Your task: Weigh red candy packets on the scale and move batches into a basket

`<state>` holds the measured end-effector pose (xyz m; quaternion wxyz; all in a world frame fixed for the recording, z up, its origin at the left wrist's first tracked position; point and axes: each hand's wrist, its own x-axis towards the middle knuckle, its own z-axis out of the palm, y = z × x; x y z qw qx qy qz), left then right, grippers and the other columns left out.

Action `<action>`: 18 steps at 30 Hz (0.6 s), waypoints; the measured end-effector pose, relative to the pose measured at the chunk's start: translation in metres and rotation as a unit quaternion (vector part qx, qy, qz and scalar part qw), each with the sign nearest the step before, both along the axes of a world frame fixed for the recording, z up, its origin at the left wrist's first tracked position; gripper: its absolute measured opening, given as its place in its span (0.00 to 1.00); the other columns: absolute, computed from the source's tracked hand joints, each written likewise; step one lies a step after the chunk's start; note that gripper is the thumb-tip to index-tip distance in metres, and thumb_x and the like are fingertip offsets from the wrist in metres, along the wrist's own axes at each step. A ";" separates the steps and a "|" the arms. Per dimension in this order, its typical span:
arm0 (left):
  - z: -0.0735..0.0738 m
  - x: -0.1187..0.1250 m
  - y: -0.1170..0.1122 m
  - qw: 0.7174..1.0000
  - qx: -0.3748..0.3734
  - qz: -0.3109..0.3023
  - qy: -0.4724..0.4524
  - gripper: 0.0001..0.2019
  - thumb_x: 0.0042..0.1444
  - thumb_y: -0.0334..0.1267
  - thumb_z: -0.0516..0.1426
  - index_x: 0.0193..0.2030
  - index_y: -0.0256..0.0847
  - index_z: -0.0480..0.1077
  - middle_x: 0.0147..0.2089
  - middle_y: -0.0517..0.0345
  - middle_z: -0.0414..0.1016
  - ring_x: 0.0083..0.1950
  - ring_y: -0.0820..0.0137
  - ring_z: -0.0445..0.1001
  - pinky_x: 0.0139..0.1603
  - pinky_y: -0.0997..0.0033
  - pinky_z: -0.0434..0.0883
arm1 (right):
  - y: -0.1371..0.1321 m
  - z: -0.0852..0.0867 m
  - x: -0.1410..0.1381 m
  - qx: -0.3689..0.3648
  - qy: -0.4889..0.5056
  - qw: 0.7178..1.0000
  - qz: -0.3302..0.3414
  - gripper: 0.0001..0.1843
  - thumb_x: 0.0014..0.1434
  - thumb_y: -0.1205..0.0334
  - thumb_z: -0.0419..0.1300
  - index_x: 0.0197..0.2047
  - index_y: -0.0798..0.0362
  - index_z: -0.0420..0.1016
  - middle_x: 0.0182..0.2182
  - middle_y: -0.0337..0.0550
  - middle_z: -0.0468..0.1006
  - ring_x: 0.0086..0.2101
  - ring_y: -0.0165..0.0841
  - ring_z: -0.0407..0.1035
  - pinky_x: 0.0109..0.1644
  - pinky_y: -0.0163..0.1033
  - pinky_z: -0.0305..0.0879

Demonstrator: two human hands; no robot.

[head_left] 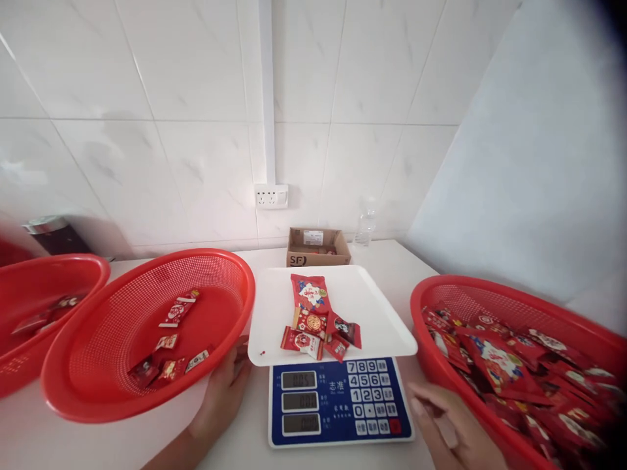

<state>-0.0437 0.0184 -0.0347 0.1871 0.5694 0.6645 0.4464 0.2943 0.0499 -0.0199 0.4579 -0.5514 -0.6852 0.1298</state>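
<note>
My left hand (226, 380) is beside the right rim of the red perforated basket (243, 307), its fingers partly hidden by rim and shadow; whether it grips the rim I cannot tell. Inside that basket lie several wrapped snacks (179, 309). My right hand (453, 421), slightly blurred, hovers between the scale's keypad and the right red basket (441, 282), fingers loosely curled and apart, nothing visible in them. Between my hands stands a digital scale (337, 431). Its white tray (377, 313) bears a large red packet (311, 294) and several smaller packets (313, 323).
The right basket is filled with red-wrapped snacks (494, 359). Another red basket (63, 264) stands far left, with a dark silver-topped object (53, 235) behind it. A cardboard box (318, 248) and a clear plastic container (365, 227) stand near the tiled wall, below a socket (271, 196).
</note>
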 end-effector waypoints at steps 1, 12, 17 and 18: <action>0.001 0.000 0.000 0.999 -0.005 -0.010 -0.038 0.15 0.55 0.42 0.51 0.49 0.42 0.64 0.52 0.48 0.74 0.52 0.62 0.74 0.53 0.60 0.72 | 0.006 0.010 -0.007 0.011 -0.021 1.000 0.011 0.19 0.54 0.43 0.55 0.35 0.47 0.78 0.34 0.46 0.79 0.34 0.40 0.73 0.37 0.43 0.72; -0.026 -0.021 0.002 0.990 -0.021 -0.061 -0.127 0.17 0.55 0.51 0.53 0.49 0.49 0.66 0.48 0.54 0.76 0.49 0.58 0.75 0.54 0.53 0.73 | 0.035 0.076 -0.086 0.015 -0.266 0.943 0.198 0.16 0.58 0.53 0.58 0.47 0.50 0.76 0.39 0.46 0.78 0.41 0.39 0.70 0.46 0.48 0.69; -0.030 -0.019 0.003 0.990 -0.014 -0.038 -0.138 0.19 0.54 0.50 0.54 0.52 0.51 0.64 0.47 0.55 0.76 0.49 0.58 0.75 0.53 0.53 0.74 | 0.036 0.079 -0.081 0.000 -0.250 0.941 0.229 0.15 0.64 0.60 0.51 0.48 0.47 0.76 0.40 0.45 0.77 0.41 0.36 0.69 0.47 0.45 0.69; -0.029 -0.019 0.003 0.990 -0.011 -0.040 -0.137 0.18 0.54 0.51 0.54 0.51 0.52 0.65 0.47 0.56 0.76 0.48 0.58 0.76 0.53 0.53 0.74 | 0.036 0.080 -0.080 -0.003 -0.249 0.940 0.234 0.15 0.64 0.61 0.50 0.48 0.46 0.76 0.40 0.45 0.77 0.42 0.36 0.69 0.47 0.45 0.69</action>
